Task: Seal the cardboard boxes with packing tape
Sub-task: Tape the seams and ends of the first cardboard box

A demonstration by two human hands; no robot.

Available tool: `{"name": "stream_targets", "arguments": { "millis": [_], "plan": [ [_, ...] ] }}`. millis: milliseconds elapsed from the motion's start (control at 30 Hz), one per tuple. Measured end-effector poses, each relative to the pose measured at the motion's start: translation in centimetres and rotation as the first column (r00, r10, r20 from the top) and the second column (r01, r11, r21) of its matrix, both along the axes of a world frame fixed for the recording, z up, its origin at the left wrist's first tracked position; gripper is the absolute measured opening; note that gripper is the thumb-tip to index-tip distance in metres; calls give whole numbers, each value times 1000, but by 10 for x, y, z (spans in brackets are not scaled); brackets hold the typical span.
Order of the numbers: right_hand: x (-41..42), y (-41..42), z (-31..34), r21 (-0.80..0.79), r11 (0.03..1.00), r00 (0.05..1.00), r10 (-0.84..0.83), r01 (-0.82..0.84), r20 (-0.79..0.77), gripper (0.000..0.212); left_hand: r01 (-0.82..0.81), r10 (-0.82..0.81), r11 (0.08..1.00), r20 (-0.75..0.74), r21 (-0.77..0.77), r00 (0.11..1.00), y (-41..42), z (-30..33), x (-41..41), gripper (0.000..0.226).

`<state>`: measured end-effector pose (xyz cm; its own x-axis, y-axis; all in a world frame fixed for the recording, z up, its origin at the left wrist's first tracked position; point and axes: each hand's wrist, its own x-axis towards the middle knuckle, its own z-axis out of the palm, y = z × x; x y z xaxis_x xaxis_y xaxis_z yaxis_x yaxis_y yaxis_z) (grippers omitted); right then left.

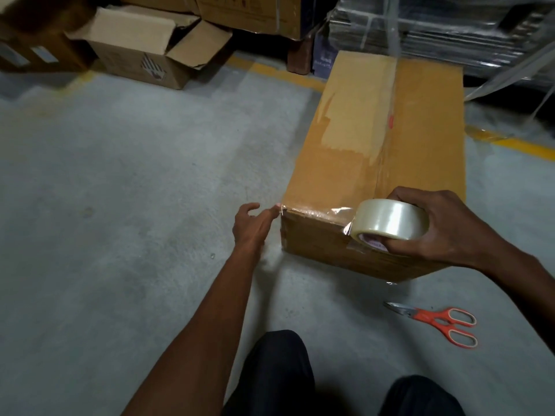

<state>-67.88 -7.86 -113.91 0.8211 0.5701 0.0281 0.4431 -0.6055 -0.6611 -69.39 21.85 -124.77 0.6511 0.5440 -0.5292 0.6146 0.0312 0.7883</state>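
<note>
A long closed cardboard box (420,130) lies on the concrete floor, with clear tape running along its top seam. A strip of clear tape (318,212) stretches along the near top edge of the box. My right hand (444,226) grips a roll of clear packing tape (390,220) at the right end of that strip, against the box's near edge. My left hand (252,226) reaches to the near left corner of the box, its fingertips touching the tape end there with the fingers extended.
Orange-handled scissors (441,321) lie on the floor near the box's right front. An open cardboard box (144,52) stands at the back left, more boxes and wrapped stacks of flat cardboard (450,28) behind. My dark-trousered knees (279,373) are at the bottom.
</note>
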Motion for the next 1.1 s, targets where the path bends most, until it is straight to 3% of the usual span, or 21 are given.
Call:
{"name": "stream_targets", "arguments": {
  "millis": [67, 100, 167, 233, 400, 567, 833, 967, 1033, 1100],
  "plan": [
    [-1, -2, -2, 18, 1000, 1000, -14, 14, -13, 56, 22, -81, 958, 195, 287, 977, -5, 5, 1, 42],
    [-1, -2, -4, 22, 1000, 1000, -9, 9, -18, 56, -1, -120, 936, 321, 352, 939, -10, 9, 0, 33],
    [-1, -1, -6, 13, 1000, 1000, -2, 3, -15, 52, 5, -181, 940, 485, 342, 856, -26, 20, -6, 31],
    [0, -3, -6, 2, 1000, 1000, -17, 17, -8, 50, 138, -319, 921, 500, 364, 805, -40, 17, -14, 37],
    [-3, -8, 2, -44, 999, 1000, -5, 5, 4, 49, 385, -667, 700, 359, 601, 653, -41, -15, -33, 67],
    [-10, -14, -1, -145, 989, 999, 41, -39, 13, 54, 472, -796, 374, 17, 798, 605, -26, -20, -34, 101],
    [-26, -62, 8, -272, 961, 995, -31, 56, 95, 51, 503, -798, 289, -85, 815, 596, -23, -21, -33, 118],
    [-35, -84, -2, -236, 964, 986, -87, 120, 145, 57, 513, -757, 207, -196, 833, 623, -31, -15, -32, 120],
    [-41, -86, -15, -160, 975, 983, -132, 152, 128, 56, 512, -723, 114, -282, 852, 631, -50, -6, -35, 123],
    [-43, -89, -26, -35, 980, 978, -194, 197, 77, 49, 513, -743, -18, -355, 858, 568, -85, 3, -38, 124]
  ]
}}
